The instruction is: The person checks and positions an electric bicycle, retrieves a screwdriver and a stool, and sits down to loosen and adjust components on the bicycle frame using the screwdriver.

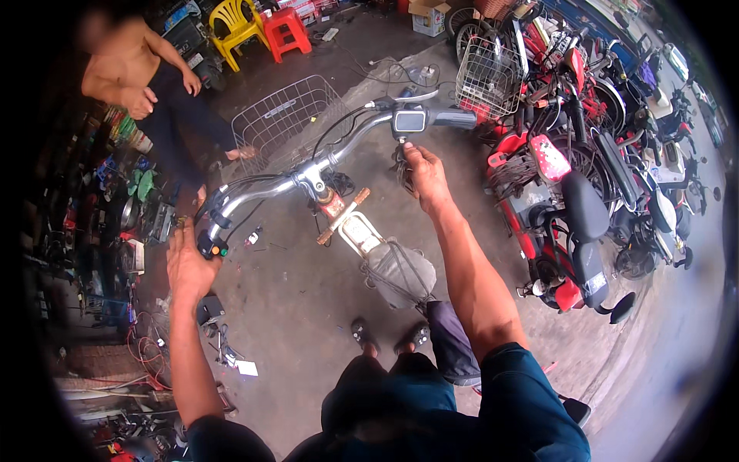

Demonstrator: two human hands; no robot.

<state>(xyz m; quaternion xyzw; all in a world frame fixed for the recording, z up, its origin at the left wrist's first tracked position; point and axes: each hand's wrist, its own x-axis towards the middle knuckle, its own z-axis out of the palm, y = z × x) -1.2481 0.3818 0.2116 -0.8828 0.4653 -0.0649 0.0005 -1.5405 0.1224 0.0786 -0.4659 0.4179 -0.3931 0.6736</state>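
Pinching, thumb against finger, what looks like a key (402, 140) in right hand (428, 175). Sitting at lower edge of display unit (409, 121), just past those fingertips. Mounted near right end of handlebar (310, 172), slanting lower left to upper right. Well apart from left hand (191, 266), at left bar end; can't tell if clamped. Beyond bar: wire basket (289, 112). Off right: parked bikes (550, 158). Nothing visibly in the way.

The right grip (428, 177) partly hides what may be keys (402, 165).
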